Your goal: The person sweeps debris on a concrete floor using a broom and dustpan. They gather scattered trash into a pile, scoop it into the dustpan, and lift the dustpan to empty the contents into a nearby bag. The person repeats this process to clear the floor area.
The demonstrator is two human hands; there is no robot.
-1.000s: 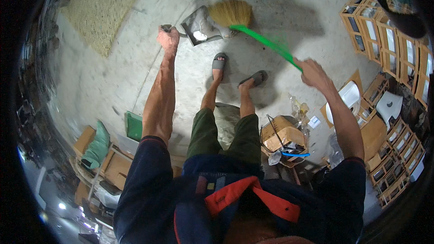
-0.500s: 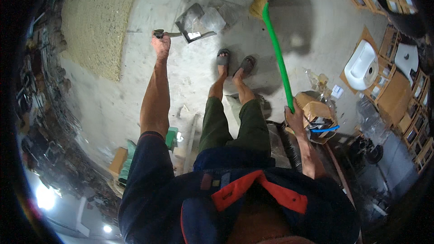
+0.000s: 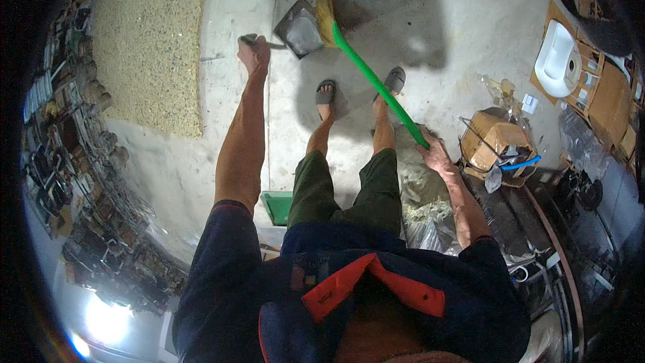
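My left hand (image 3: 254,56) is closed round the handle of a dark dustpan (image 3: 285,21), held out ahead and to the left of my feet. Pale, partly see-through litter (image 3: 306,35) lies in the pan. With my right hand (image 3: 435,152) I grip the lower end of a long green handle, which belongs to a broom (image 3: 376,82). Its straw-coloured bristles (image 3: 327,13) are at the right edge of the dustpan, and whether they touch it I cannot tell.
A speckled beige mat (image 3: 151,60) covers the floor at left. Crowded metal parts (image 3: 101,181) line the left side. To the right stand an open cardboard box (image 3: 494,136) and a white basin (image 3: 557,59). A green tray (image 3: 277,207) lies by my left leg.
The broom's bristles have swung left to the dustpan. My feet have moved apart, the right one going right. The litter now lies inside the pan.
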